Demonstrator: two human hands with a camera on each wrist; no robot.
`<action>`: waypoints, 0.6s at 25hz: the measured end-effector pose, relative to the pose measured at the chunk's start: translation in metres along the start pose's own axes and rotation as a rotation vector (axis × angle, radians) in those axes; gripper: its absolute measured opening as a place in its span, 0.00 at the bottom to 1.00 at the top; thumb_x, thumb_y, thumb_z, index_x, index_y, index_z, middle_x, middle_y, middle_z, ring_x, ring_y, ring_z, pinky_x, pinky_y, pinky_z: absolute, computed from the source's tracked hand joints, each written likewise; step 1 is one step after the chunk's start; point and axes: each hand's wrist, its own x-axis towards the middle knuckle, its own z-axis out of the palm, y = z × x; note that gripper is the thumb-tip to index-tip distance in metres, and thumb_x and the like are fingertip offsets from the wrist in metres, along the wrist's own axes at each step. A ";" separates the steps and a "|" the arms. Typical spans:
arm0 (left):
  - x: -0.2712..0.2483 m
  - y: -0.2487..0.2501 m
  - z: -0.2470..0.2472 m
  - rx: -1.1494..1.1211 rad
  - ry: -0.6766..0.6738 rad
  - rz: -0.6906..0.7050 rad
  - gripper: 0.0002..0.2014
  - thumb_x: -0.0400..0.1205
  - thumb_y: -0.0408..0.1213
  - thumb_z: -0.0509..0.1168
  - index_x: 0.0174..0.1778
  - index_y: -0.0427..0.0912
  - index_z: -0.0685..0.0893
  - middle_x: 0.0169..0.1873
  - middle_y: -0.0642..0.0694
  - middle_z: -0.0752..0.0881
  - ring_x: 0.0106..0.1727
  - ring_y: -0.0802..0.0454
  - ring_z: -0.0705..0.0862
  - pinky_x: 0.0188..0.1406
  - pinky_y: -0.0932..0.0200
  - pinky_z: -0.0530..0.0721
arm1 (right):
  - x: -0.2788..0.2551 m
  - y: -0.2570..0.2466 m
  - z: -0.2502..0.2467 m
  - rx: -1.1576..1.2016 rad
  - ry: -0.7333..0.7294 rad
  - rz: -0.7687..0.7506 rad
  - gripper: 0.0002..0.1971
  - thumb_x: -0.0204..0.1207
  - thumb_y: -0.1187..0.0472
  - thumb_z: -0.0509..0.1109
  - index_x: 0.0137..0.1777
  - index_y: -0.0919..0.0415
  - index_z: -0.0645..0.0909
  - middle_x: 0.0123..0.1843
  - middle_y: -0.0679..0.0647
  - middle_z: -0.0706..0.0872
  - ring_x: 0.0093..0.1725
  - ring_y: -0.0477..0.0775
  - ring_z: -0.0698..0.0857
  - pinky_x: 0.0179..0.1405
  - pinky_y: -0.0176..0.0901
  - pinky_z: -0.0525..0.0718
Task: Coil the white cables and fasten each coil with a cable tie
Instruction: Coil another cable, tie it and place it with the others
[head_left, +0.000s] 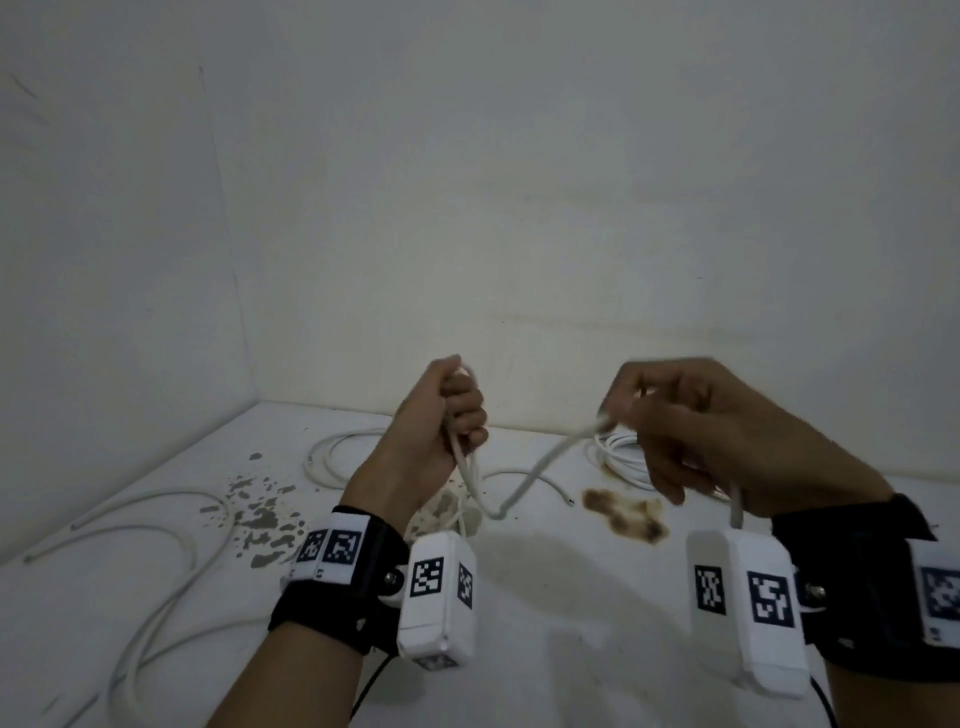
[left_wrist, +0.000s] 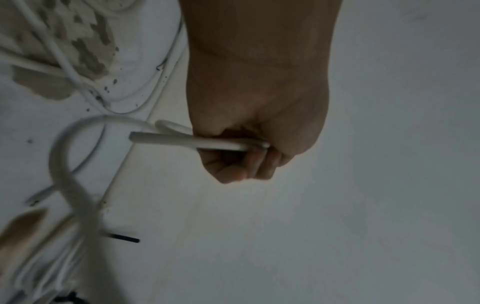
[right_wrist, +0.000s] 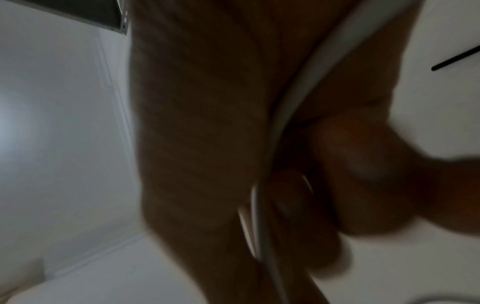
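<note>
We stand over a white, stained counter set into a corner of pale walls, and most of the job lies ahead of us. Several thin white round cables lie loose on it: long sweeping loops run toward the near left edge, another open ring sits near the back wall, and a bundle that already looks coiled lies toward the back right, partly hidden behind our right hand. We cannot tell whether that bundle is tied. A slim black strip, probably a cable tie, lies flat on the counter in the left wrist view; none is in our hands, so we judge fastening has not started on this cable.

The white cable we are working hangs in the air between our hands, above the middle of the counter. Its long axis runs left to right, sagging to a low point between the wrists, then rising to the right.

Our left hand is fisted round a small bunch of loops, with one cut end sticking out sideways from the fist. Our right hand is blurred; its fingers curl round the cable, which runs down along the palm. We judge this coil only just begun.
</note>
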 end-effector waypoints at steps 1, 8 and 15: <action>0.000 0.006 -0.002 -0.069 -0.039 0.006 0.22 0.86 0.47 0.55 0.25 0.52 0.60 0.17 0.55 0.58 0.16 0.57 0.56 0.16 0.63 0.58 | -0.003 0.001 -0.001 -0.115 -0.127 0.065 0.09 0.83 0.62 0.70 0.42 0.62 0.87 0.20 0.60 0.75 0.18 0.55 0.73 0.26 0.46 0.75; -0.018 0.021 0.004 0.030 -0.189 -0.063 0.22 0.81 0.52 0.57 0.23 0.52 0.60 0.20 0.55 0.50 0.16 0.56 0.46 0.15 0.66 0.48 | 0.027 0.046 0.036 -0.730 -0.042 0.303 0.23 0.79 0.43 0.72 0.73 0.35 0.74 0.62 0.48 0.87 0.53 0.41 0.85 0.50 0.36 0.80; -0.023 0.011 0.014 0.349 -0.245 -0.233 0.23 0.80 0.58 0.59 0.22 0.50 0.68 0.15 0.57 0.58 0.13 0.61 0.51 0.15 0.64 0.47 | 0.047 0.051 0.067 -0.233 0.244 -0.161 0.18 0.89 0.61 0.61 0.75 0.48 0.77 0.67 0.39 0.85 0.65 0.27 0.79 0.61 0.20 0.72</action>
